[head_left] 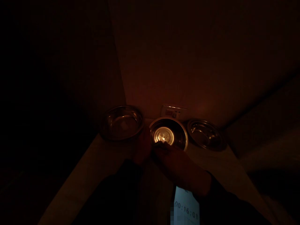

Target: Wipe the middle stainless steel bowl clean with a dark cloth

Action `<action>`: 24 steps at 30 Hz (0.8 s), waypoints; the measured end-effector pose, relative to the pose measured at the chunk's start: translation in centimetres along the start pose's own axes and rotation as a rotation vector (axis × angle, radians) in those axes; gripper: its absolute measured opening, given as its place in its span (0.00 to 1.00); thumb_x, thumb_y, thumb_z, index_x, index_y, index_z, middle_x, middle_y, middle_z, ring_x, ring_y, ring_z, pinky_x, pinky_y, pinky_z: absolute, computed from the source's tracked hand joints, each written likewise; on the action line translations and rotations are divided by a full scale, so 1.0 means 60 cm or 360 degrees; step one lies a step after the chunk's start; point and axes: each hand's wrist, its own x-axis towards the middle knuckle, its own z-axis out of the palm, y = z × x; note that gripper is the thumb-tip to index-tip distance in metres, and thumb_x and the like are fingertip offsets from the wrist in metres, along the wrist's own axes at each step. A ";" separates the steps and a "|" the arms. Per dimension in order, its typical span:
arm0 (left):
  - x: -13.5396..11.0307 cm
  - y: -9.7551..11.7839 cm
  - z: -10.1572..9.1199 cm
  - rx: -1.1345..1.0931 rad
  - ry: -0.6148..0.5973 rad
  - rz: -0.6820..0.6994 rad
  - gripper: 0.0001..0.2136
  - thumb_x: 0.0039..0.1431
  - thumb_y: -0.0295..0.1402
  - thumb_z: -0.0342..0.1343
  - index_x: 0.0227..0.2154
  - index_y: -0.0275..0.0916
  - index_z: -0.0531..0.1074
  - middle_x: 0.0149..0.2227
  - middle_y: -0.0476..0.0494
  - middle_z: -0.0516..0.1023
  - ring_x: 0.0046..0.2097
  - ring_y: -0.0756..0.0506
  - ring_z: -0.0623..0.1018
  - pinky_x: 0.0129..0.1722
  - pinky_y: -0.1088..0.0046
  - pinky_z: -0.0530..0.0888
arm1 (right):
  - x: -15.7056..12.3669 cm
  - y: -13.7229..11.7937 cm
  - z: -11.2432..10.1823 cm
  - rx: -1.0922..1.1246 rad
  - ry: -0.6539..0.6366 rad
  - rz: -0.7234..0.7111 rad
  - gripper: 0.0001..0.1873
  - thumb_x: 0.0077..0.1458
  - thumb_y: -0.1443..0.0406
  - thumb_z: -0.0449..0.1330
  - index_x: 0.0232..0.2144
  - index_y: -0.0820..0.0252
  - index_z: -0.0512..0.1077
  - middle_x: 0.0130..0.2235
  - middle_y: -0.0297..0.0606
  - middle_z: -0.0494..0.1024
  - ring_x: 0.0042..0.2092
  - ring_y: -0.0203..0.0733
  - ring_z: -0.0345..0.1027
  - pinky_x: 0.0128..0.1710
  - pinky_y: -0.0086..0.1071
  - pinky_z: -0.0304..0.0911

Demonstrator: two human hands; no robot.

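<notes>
Gloom hides whether fingers clamp: left hand (142, 147) at nine o'clock of the middle bowl (173, 129), right hand (179, 165) at six o'clock.

You see three bowls of glossy, polished metal: left bowl (122, 123), middle bowl (168, 134), right bowl (205, 134). The counter (93, 168) beneath looks smooth and matt. The near screen (186, 206) looks glossy.

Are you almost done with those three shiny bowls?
Done: left bowl, middle bowl and right bowl stand in a row on the counter. In hand: left hand and right hand meet at the middle bowl's near rim, where light glints. Left: the outer two look empty; too dark to tell more.
</notes>
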 end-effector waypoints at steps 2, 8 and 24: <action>0.000 0.002 0.001 0.0009 -0.0029 -0.0081 0.16 0.63 0.36 0.40 0.34 0.36 0.72 0.37 0.39 0.78 0.42 0.41 0.77 0.48 0.61 0.71 | -0.008 0.006 -0.003 -0.0058 -0.0045 0.0007 0.13 0.58 0.73 0.52 0.44 0.61 0.69 0.43 0.44 0.75 0.46 0.48 0.67 0.44 0.40 0.61; 0.000 0.009 0.000 0.0030 -0.0017 -0.0102 0.15 0.63 0.36 0.40 0.37 0.37 0.72 0.39 0.42 0.78 0.45 0.43 0.76 0.50 0.65 0.70 | -0.008 0.004 -0.005 -0.0143 -0.0079 0.0047 0.11 0.58 0.73 0.53 0.42 0.62 0.71 0.42 0.45 0.77 0.46 0.50 0.66 0.41 0.41 0.62; -0.012 -0.007 -0.004 -0.0260 -0.0106 -0.0106 0.21 0.63 0.45 0.38 0.46 0.38 0.70 0.51 0.39 0.75 0.58 0.42 0.69 0.59 0.62 0.63 | 0.006 0.029 -0.016 0.0003 0.0099 -0.0024 0.22 0.58 0.68 0.55 0.55 0.64 0.62 0.47 0.47 0.74 0.50 0.48 0.65 0.47 0.39 0.63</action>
